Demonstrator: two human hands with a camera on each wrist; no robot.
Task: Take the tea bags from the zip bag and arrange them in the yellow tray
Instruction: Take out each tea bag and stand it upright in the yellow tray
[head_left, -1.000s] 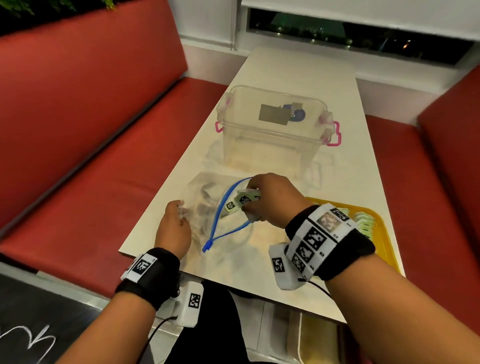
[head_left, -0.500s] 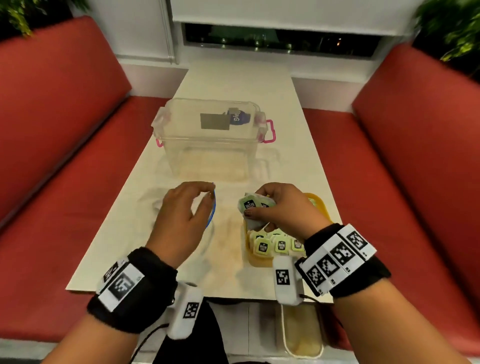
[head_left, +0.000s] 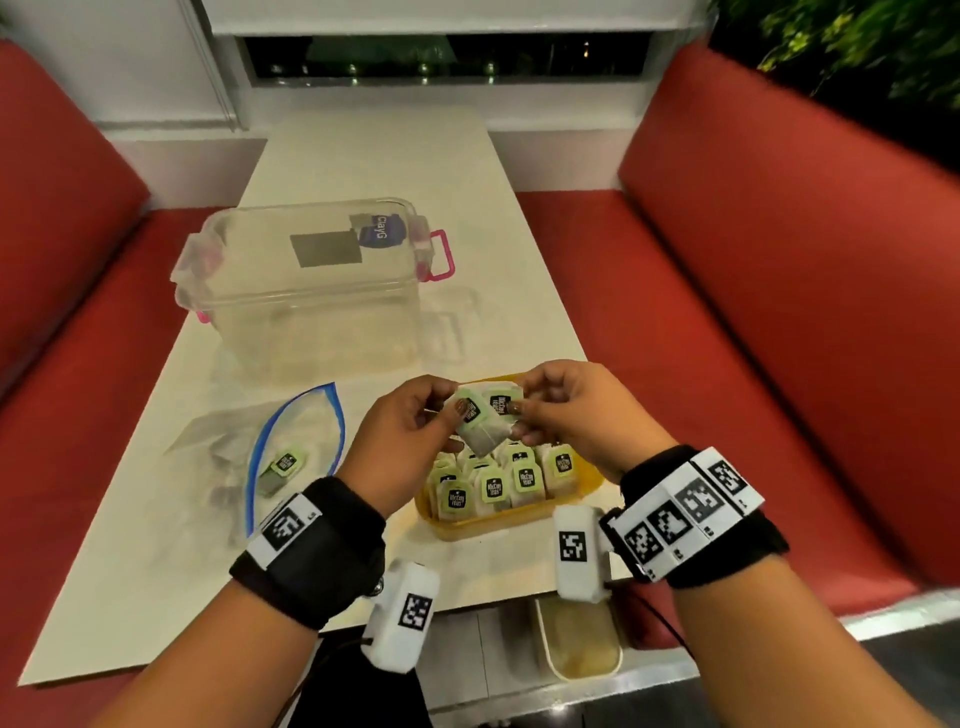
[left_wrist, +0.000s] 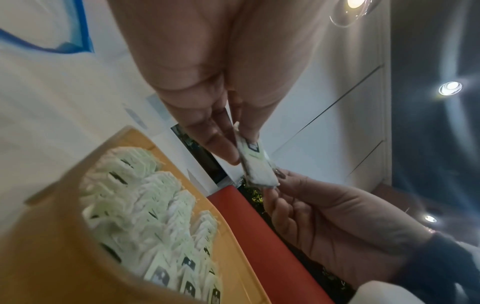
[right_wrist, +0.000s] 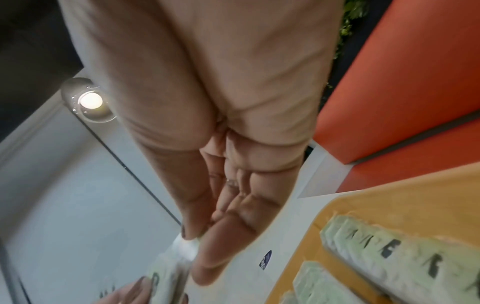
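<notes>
Together the left hand (head_left: 410, 436) and right hand (head_left: 576, 415) pinch two tea bags (head_left: 485, 418) above the yellow tray (head_left: 498, 525), which holds rows of bags. Left of it, the zip bag (head_left: 249, 457) lies open with one bag (head_left: 283, 467) at its mouth.

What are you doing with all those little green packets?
Both hands, left hand and right hand, pinch a couple of tea bags above the yellow tray, which already holds rows of tea bags standing on edge. The zip bag lies open on the table to the left, with one tea bag visible inside.
</notes>
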